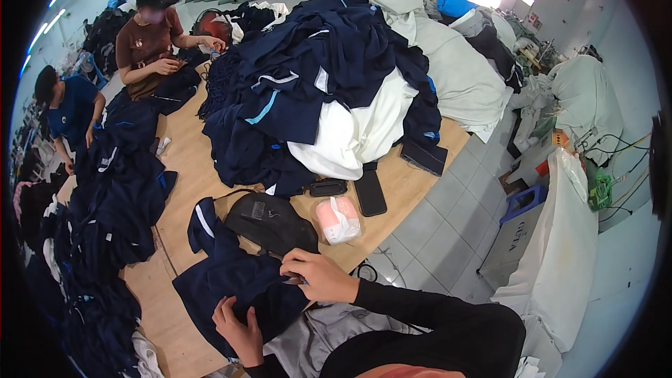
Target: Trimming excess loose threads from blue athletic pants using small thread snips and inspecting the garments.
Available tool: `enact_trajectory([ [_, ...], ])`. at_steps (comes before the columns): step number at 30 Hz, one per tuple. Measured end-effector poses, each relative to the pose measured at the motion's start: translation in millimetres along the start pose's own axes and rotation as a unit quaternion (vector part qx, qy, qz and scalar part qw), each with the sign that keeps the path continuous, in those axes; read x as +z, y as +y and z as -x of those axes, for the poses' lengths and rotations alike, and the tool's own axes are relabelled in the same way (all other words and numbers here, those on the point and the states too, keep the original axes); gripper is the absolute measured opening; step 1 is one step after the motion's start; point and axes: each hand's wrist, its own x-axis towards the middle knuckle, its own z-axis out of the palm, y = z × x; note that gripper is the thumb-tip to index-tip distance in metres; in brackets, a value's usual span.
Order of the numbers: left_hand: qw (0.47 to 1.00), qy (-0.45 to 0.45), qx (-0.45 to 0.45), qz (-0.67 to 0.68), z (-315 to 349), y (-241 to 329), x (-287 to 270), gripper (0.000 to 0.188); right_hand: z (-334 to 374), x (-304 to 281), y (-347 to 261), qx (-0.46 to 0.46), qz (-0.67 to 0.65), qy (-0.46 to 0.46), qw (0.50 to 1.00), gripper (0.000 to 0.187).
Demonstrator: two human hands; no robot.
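A dark navy garment (241,276) with a white stripe at its collar end lies spread at the table's near edge. My left hand (238,327) rests on its lower part, fingers apart and pressed lightly on the cloth. Over the garment's right side is my right hand (318,274), closed round small thread snips (295,281), of which only a bit of metal and colour shows between the fingers. Just beyond the garment lies a black bag (269,222), close to my right hand. A pink pack of tissues (337,220) sits to the bag's right.
A phone (370,192) and a black case (328,187) lie beyond the tissues. A large heap of navy garments (315,56) and white cloth (357,129) covers the far table (413,199). More garments (115,189) line the left side, where two people (150,45) handle clothes.
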Motion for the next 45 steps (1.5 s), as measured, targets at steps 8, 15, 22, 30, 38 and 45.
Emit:
enact_trajectory([
  [8,0.990,0.049,-0.036,-0.130,4,-45,2,0.055,0,-3,-11,0.000,-0.019,-0.018,1.000,0.026],
  [15,0.994,0.072,-0.079,0.037,11,-46,7,0.048,-3,7,-7,-0.012,-0.054,-0.046,0.997,0.028],
  [22,0.995,0.089,-0.036,0.002,8,-49,10,0.055,-1,6,-2,-0.018,-0.056,-0.050,0.997,0.030],
  [30,0.992,0.077,-0.075,0.060,4,-29,9,0.056,3,5,0,-0.012,-0.044,-0.047,0.998,0.028],
  [38,0.988,0.110,-0.063,0.090,4,-26,-2,0.042,4,7,3,-0.007,-0.050,-0.046,0.998,0.028],
  [45,0.958,0.154,-0.082,0.227,3,-21,-11,0.040,1,5,3,0.002,-0.048,-0.053,0.997,0.028],
])
